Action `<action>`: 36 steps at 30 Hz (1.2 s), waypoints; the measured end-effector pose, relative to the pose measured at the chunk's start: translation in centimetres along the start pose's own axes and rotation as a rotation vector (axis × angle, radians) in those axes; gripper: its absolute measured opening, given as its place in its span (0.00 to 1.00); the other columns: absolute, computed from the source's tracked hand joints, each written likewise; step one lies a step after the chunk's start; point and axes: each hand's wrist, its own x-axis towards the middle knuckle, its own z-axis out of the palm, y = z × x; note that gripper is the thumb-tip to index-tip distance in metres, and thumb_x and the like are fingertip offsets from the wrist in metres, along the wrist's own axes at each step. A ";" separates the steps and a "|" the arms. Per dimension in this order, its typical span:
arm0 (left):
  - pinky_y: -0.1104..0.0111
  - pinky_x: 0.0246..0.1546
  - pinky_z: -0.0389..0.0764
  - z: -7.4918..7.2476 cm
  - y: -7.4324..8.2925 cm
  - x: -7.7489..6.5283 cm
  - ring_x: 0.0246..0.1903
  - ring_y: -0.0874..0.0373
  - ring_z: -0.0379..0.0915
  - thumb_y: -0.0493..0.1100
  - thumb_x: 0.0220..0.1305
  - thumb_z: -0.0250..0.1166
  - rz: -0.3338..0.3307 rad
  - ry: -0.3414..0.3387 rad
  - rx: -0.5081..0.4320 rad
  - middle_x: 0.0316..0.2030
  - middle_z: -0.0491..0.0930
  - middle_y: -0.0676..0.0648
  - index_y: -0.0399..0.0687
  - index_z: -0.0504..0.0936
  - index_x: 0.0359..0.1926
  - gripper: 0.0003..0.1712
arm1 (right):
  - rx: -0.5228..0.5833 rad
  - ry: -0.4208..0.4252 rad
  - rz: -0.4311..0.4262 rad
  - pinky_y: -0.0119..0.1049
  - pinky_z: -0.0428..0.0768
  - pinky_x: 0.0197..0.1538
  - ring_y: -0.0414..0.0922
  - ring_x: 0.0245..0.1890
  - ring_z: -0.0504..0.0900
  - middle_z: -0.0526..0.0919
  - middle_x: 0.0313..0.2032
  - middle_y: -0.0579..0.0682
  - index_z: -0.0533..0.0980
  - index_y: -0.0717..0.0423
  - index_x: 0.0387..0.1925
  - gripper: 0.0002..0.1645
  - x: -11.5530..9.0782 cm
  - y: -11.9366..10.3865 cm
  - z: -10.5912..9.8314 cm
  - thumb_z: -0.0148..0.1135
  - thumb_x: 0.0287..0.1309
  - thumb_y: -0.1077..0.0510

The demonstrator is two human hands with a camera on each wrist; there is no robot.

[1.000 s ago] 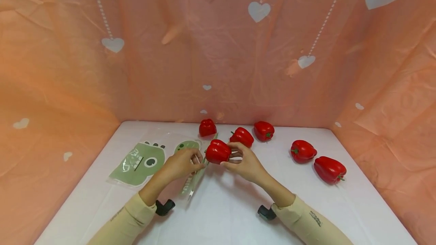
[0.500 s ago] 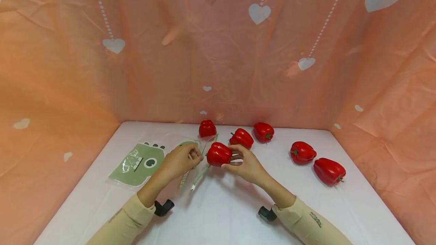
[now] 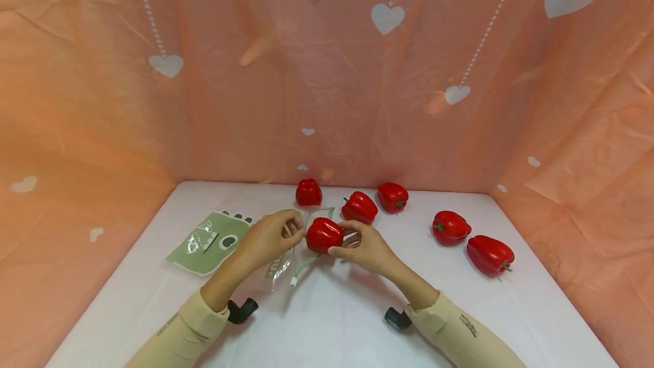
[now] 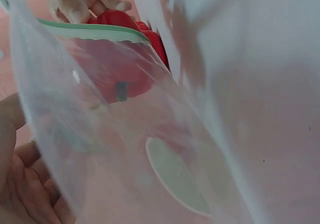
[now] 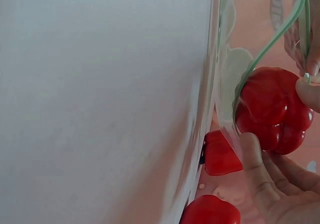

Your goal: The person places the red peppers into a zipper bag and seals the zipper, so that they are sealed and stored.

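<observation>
A clear plastic zip bag (image 4: 135, 134) with green prints stands with its mouth spread toward the right; its green zip strip (image 5: 272, 43) shows in the right wrist view. My left hand (image 3: 271, 237) pinches the bag's edge by the mouth. My right hand (image 3: 369, 247) holds a red bell pepper (image 3: 325, 235) from its right side, fingers and thumb around it. The pepper is right in the bag's mouth, its stem end toward the bag. Through the film in the left wrist view, the pepper's stem (image 4: 121, 90) shows.
A flat green one-eyed face print (image 3: 209, 243) lies left of my hands. Behind them are three red bell peppers, one (image 3: 309, 192) close to the bag, another (image 3: 360, 207) and a third (image 3: 393, 197). Two more, one (image 3: 451, 228) and another (image 3: 490, 255), lie at right.
The bag's mouth has spread wider around the pepper. The pepper and my right hand have moved slightly down and to the left. My left hand still pinches the edge.
</observation>
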 end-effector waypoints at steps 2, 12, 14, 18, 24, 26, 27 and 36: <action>0.64 0.38 0.82 0.0 0.1 0.0 0.34 0.61 0.79 0.41 0.69 0.73 0.015 -0.019 -0.004 0.32 0.83 0.57 0.52 0.83 0.39 0.05 | -0.016 -0.001 -0.003 0.45 0.89 0.48 0.53 0.46 0.90 0.89 0.49 0.59 0.76 0.68 0.66 0.39 0.1 0.1 0.0 0.81 0.59 0.55; 0.66 0.37 0.82 0.2 0.3 0.0 0.33 0.63 0.78 0.41 0.70 0.73 0.043 -0.028 -0.011 0.31 0.82 0.57 0.52 0.82 0.40 0.06 | -0.039 0.028 0.019 0.39 0.87 0.40 0.45 0.36 0.87 0.89 0.45 0.54 0.78 0.65 0.65 0.39 1.0 0.0 -0.3 0.82 0.57 0.53; 0.66 0.37 0.81 0.3 0.2 -0.1 0.33 0.64 0.78 0.42 0.70 0.73 0.038 -0.037 -0.009 0.31 0.82 0.58 0.52 0.82 0.40 0.06 | -0.027 0.020 0.026 0.38 0.87 0.40 0.45 0.37 0.87 0.89 0.44 0.54 0.77 0.66 0.66 0.40 1.3 0.1 -0.1 0.83 0.57 0.53; 0.66 0.37 0.80 0.5 0.2 -0.1 0.32 0.65 0.77 0.42 0.70 0.73 0.030 -0.033 0.004 0.31 0.82 0.59 0.53 0.82 0.40 0.06 | -0.011 0.021 0.018 0.38 0.87 0.41 0.45 0.37 0.88 0.88 0.44 0.56 0.77 0.69 0.65 0.40 1.9 0.3 0.4 0.83 0.57 0.54; 0.66 0.38 0.81 0.6 0.1 -0.1 0.33 0.65 0.78 0.42 0.70 0.73 0.041 -0.039 0.007 0.32 0.82 0.58 0.52 0.83 0.42 0.05 | -0.036 0.059 0.035 0.38 0.87 0.40 0.45 0.37 0.88 0.88 0.44 0.54 0.79 0.66 0.63 0.38 2.7 0.2 1.2 0.84 0.55 0.53; 0.66 0.39 0.82 0.6 0.1 -0.1 0.34 0.65 0.79 0.42 0.70 0.72 0.053 -0.033 0.015 0.32 0.83 0.58 0.52 0.83 0.42 0.05 | -0.048 0.062 0.047 0.38 0.87 0.40 0.45 0.38 0.89 0.89 0.44 0.54 0.80 0.64 0.63 0.38 2.9 0.1 1.5 0.84 0.55 0.52; 0.66 0.39 0.82 0.6 0.2 -0.1 0.34 0.65 0.79 0.42 0.70 0.72 0.056 -0.029 0.018 0.32 0.83 0.58 0.52 0.83 0.42 0.05 | -0.052 0.063 0.050 0.39 0.88 0.41 0.45 0.38 0.89 0.89 0.45 0.54 0.80 0.63 0.63 0.38 2.9 0.0 1.6 0.84 0.55 0.52; 0.67 0.36 0.81 0.3 0.2 0.0 0.32 0.65 0.78 0.41 0.69 0.73 0.052 -0.023 0.016 0.31 0.82 0.58 0.52 0.83 0.41 0.05 | -0.058 0.063 0.037 0.39 0.88 0.40 0.45 0.38 0.89 0.90 0.42 0.53 0.80 0.65 0.63 0.38 3.8 -0.6 2.3 0.84 0.54 0.53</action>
